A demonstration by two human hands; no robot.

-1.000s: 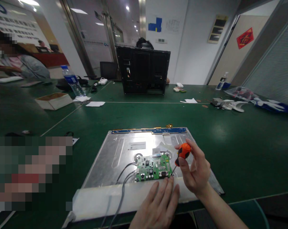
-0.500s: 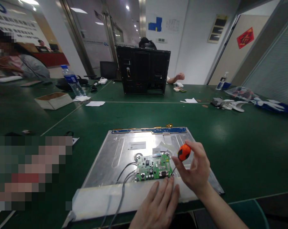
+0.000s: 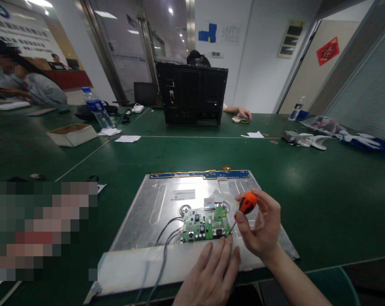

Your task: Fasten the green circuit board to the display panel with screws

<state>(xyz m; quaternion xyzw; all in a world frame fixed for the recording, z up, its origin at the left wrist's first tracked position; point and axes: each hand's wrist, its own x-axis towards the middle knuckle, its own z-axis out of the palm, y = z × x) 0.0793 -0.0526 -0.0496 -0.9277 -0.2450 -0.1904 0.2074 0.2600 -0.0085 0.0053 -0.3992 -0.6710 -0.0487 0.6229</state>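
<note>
Green table (image 3: 307,191), right hand (image 3: 262,229) grip closed around screwdriver (image 3: 246,204)

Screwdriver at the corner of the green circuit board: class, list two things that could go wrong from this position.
1. The screwdriver is tilted, its tip at the corner of the green circuit board; it might slip and scratch the components there.
2. The left hand's fingers lie right beside the tip, so a slip could jab them. The right hand grips only the orange handle, giving little control.
</note>
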